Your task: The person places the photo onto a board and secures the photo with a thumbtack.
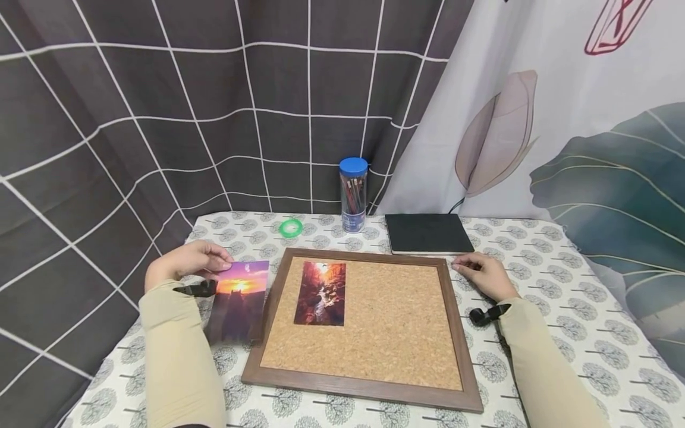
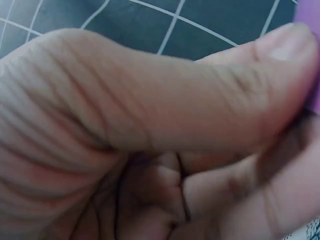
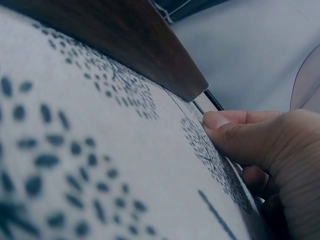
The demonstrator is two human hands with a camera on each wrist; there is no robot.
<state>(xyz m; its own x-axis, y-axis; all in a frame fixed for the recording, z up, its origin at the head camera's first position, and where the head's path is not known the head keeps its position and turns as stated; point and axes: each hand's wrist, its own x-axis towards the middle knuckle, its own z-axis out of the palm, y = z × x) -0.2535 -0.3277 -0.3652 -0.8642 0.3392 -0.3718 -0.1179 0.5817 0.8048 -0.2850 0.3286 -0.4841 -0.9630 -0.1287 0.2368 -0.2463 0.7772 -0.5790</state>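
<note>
My left hand (image 1: 206, 260) pinches the top left corner of a sunset photo (image 1: 239, 300), which lies tilted on the tablecloth just left of the cork board (image 1: 396, 321). In the left wrist view the thumb (image 2: 210, 95) presses on the photo's purple edge (image 2: 309, 10) against the fingers beneath. An autumn stream photo (image 1: 320, 293) lies on the cork at its upper left. My right hand (image 1: 481, 273) rests on the cloth by the board's top right corner, loosely curled and holding nothing. Its fingertips (image 3: 220, 122) lie close to the dark wooden frame corner (image 3: 185, 82).
A blue-lidded jar of pencils (image 1: 353, 193) stands at the back, with a green tape ring (image 1: 291, 227) to its left and a black notebook (image 1: 428, 233) to its right. The tree-patterned tablecloth (image 1: 556, 309) runs to curtains behind and on both sides.
</note>
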